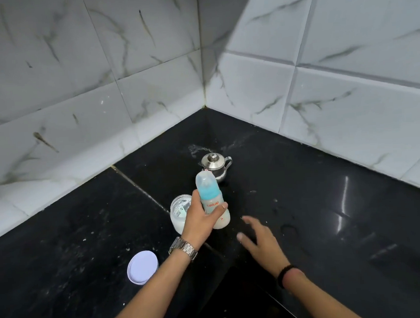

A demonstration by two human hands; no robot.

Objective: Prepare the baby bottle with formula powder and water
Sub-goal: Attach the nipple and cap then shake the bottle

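My left hand [203,217] grips the baby bottle [210,198] around its middle, holding it tilted above the black counter [306,201]. The bottle has a clear cap over a blue collar and whitish liquid in its lower part. Just left of it, partly hidden by my hand, stands an open jar of white formula powder [179,212]. Its white lid [142,267] lies flat on the counter at the lower left. A small steel lidded pot [215,167] stands behind the bottle. My right hand [260,238] hovers with fingers spread, to the right of the bottle, holding nothing.
The counter meets white marble-look tiled walls [150,101] in a corner right behind the pot. Powder specks and water marks dot the dark surface. A seam runs diagonally across the counter past the jar.
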